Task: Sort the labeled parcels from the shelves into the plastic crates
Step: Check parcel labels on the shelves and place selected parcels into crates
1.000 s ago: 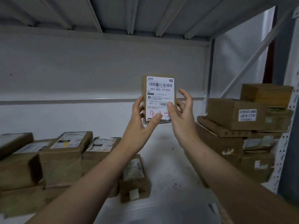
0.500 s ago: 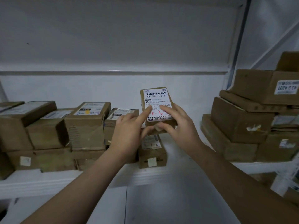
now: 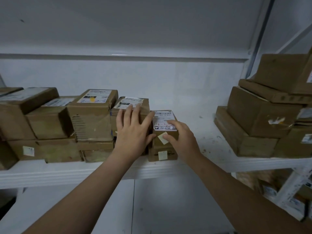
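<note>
Two hands at parcel (image 3: 164,118) atop box (image 3: 163,155) on shelf (image 3: 101,171): left hand (image 3: 133,132) fingers (image 3: 128,114) spread, right hand (image 3: 184,137) fingers pinching parcel.

I see the small brown parcel (image 3: 164,132) lying flat, white barcode label up with red handwriting, atop a second small box (image 3: 163,153), mid-shelf (image 3: 67,173), just right of the left stack (image 3: 91,122).

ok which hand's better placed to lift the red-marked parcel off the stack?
Right, probably. The right hand grips the parcel, fingers on its label, thumb on its front. The left hand lies flat, mostly on the neighbouring box.
</note>
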Action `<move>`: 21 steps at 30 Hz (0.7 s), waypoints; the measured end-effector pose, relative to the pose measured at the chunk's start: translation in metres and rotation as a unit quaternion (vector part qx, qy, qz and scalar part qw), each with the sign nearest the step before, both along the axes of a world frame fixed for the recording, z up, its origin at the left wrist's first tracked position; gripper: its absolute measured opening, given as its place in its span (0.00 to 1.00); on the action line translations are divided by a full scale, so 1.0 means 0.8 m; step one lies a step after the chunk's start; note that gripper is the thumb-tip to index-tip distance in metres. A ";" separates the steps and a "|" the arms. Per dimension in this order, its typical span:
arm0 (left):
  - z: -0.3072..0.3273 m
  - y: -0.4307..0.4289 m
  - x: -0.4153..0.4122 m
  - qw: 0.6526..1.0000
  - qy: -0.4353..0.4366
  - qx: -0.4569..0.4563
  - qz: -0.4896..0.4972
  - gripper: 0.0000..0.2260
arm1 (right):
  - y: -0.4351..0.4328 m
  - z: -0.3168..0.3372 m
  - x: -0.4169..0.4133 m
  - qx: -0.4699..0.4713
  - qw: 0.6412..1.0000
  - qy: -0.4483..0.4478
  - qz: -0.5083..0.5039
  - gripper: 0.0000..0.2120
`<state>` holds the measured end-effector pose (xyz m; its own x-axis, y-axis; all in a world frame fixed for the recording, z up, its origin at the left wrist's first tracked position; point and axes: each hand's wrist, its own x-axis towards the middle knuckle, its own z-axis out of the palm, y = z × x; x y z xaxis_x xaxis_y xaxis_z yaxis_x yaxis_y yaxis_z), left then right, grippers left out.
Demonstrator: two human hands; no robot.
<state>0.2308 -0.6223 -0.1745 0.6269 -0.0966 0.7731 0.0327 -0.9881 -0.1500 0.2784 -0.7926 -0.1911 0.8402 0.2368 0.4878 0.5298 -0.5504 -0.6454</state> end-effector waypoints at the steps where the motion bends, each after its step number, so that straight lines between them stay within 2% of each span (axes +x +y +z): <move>1: 0.000 0.003 0.000 1.000 0.003 0.000 0.000 0.34 | 0.003 -0.001 0.003 0.002 1.000 0.003 -0.003 0.22; 4: 0.003 0.009 0.000 1.000 -0.004 0.003 -0.011 0.37 | 0.013 0.002 0.012 0.010 1.000 0.012 -0.019 0.23; 8: 0.005 0.010 0.003 1.000 -0.006 0.015 -0.009 0.32 | 0.018 0.004 0.023 -0.003 1.000 0.003 -0.013 0.23; 15: 0.018 0.003 0.001 1.000 0.005 0.004 -0.020 0.24 | 0.000 0.017 0.024 -0.086 0.995 -0.036 -0.025 0.25; 21: 0.053 -0.034 0.015 0.997 -0.009 0.007 -0.074 0.21 | -0.050 0.059 0.005 -0.066 0.991 -0.104 -0.058 0.18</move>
